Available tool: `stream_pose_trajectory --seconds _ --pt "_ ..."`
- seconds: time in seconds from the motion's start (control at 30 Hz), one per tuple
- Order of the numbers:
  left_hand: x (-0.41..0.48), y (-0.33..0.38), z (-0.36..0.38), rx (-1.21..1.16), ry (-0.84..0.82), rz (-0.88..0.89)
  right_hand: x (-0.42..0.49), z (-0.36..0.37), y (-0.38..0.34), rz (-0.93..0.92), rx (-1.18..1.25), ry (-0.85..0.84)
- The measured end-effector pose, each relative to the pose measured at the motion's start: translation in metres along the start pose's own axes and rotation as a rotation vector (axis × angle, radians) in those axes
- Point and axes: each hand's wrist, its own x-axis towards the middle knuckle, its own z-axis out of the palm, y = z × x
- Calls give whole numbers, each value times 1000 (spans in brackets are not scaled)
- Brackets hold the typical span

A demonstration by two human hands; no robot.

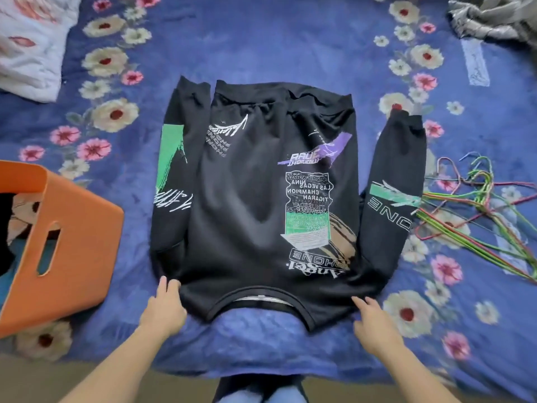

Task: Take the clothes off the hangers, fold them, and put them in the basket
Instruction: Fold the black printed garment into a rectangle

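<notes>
Head view: I see sweatshirt [247, 213] lengthwise, collar nearest, hem far; left hand [164, 303], right hand [374, 321] straight-fingered at its shoulders.

Printed upside down on the chest of the black sweatshirt [250, 199]: "NINA", "LAS VEGAS", "CHAMPION", "TIGARAH", "THURSDAY". Nearer the collar, "SHONE" in outlined capitals above "Angel" in white. On the right-hand sleeve [390, 207], "ONE" in outlined capitals. Remaining scrawled and small print too blurred to read.
</notes>
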Motion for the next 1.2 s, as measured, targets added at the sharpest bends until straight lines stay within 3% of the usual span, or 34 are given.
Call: stream_pose_trajectory --seconds 0.1,0.2,0.27,0.33,0.43,0.53,0.63,0.7,0.83,1.0,1.07,1.2 --pt "0 38 24 -610 237 -299 10 13 -20 217 382 193" --pt "2 71 36 -1070 318 -641 29 28 -43 551 1021 80" --pt "7 75 40 -1185 306 -765 35 34 -54 675 1473 44" --pt "11 72 45 -1133 271 -763 42 44 -58 737 1583 114" --pt "1 63 55 -1032 318 -661 34 50 -53 700 1193 221" --pt "-19 53 66 -935 270 -648 13 52 -41 599 831 165" --pt "-27 53 67 -803 227 -707 6 41 -35 480 641 144" --pt "-19 64 54 -647 315 -695 17 22 -37 388 645 237" --pt "16 106 10 -412 464 -252 58 -39 -59 136 685 365" --pt "113 178 -49 -178 398 280 136 -124 -101 -140 449 325" --pt "152 199 -69 -103 354 384 166 -151 -117 -201 396 356" --pt "225 237 -108 -103 362 387 236 -195 -140 -280 326 441"
